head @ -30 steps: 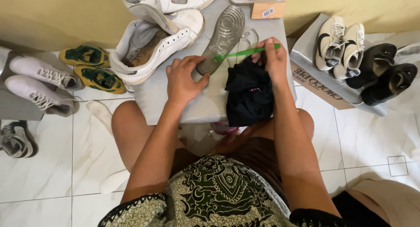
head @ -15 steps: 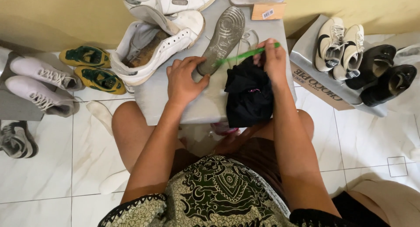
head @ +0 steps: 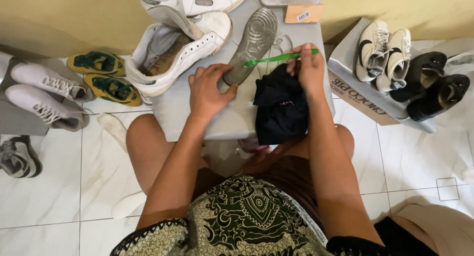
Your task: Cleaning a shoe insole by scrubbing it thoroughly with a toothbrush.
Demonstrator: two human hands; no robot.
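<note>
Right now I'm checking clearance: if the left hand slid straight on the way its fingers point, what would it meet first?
The left hand already touches the grey shoe insole; just beyond lies the white leather sneaker, though depth is unclear.

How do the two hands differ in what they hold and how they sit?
The left hand lies spread and flat, pinning the grey insole to the table. The right hand is curled around a green toothbrush and sits over a black cloth. Both are bare and over the same table.

Green toothbrush [head: 279, 57] a touch flatter across the insole [head: 249, 43], right hand [head: 310, 68] barely shifted.
</note>
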